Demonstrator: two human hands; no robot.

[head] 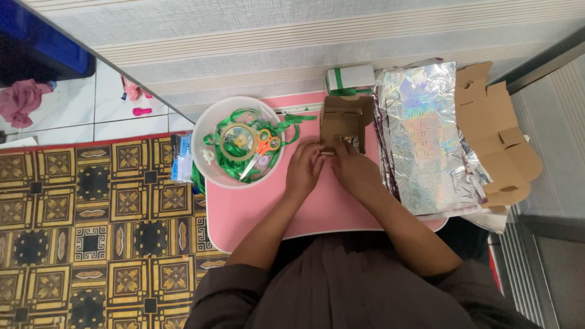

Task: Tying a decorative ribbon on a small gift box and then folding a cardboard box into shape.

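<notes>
A small brown cardboard box (344, 119) stands partly folded on the pink table (256, 213). My left hand (303, 167) and my right hand (353, 170) meet at the box's near edge, fingers pinching its lower flap. Both hands touch the cardboard. What lies between the fingertips is hidden.
A white bowl (210, 176) at the left holds green ribbon, a tape roll (237, 140) and orange-handled scissors (262, 146). Holographic silver sheets (420, 134) and flat brown cardboard (496, 137) lie at the right. A green-and-white box (350, 78) sits behind. A patterned rug (91, 231) covers the floor at the left.
</notes>
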